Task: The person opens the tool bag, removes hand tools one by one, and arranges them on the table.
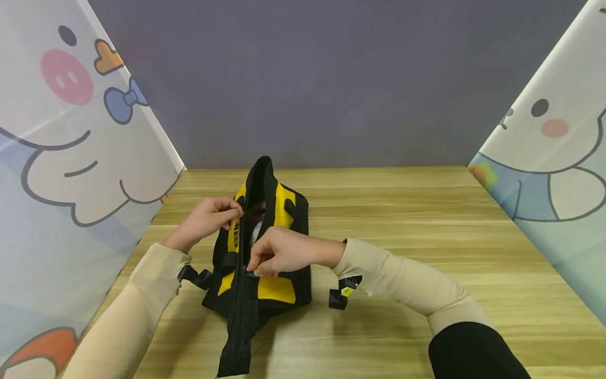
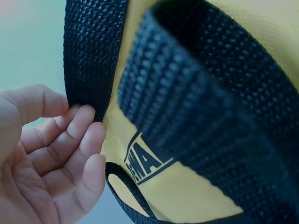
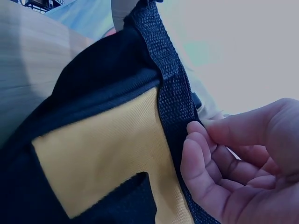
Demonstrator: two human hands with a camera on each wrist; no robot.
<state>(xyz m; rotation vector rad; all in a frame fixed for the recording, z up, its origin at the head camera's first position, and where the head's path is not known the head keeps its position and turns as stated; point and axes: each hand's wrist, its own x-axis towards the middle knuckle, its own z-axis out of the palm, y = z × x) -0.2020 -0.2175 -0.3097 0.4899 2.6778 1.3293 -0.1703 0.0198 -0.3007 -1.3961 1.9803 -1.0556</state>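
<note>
A black and yellow tool bag (image 1: 276,289) stands on the table with its top zipper partly undone, the gap running toward the far end. My left hand (image 1: 210,218) pinches the black webbing edge (image 2: 93,56) of the opening on the left side. At the near end of the gap, my right hand (image 1: 279,250) pinches the zipper pull, mostly hidden by the fingertips. Something whitish (image 1: 256,231) shows inside the bag. Black carry handles loop off the sides, and part of a printed logo (image 2: 145,161) shows on the yellow panel.
The wooden table (image 1: 402,210) extends to the right of the bag. A grey wall (image 1: 322,84) closes off the back, with cartoon-printed panels (image 1: 42,173) at both sides. The zipper's tail (image 1: 235,358) hangs toward the near side. Small black wrist devices (image 1: 338,299) hang under both sleeves.
</note>
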